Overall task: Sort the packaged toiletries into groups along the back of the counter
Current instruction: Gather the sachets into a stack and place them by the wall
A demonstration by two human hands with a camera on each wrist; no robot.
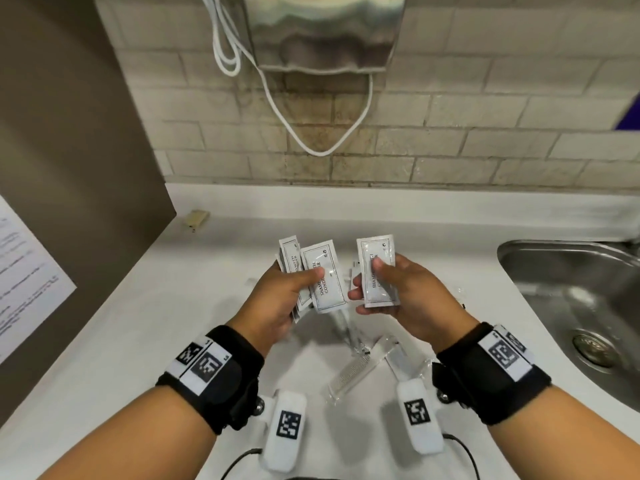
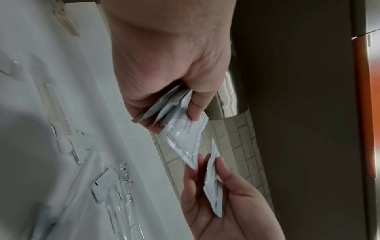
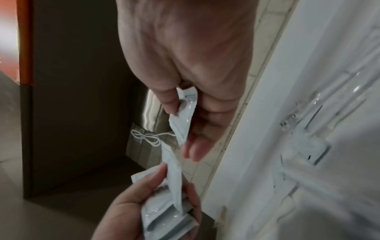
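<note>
Shampoo sachets (image 1: 323, 277) sit fanned in the left hand (image 1: 277, 299), thumb pressed on the front one, fingers curled behind the bunch; at least three show, though the exact count is hidden. The right hand (image 1: 401, 299) pinches one more sachet (image 1: 377, 271), thumb on its face and fingers behind. Both hands hover above the counter (image 1: 145, 306). The sachets look light, soft and glossy, so likely slippery; a pinch across the flat middle seems safest. Below the fingers lie clear-wrapped items, among them one comb (image 1: 358, 370); the others are too blurred to count.
</note>
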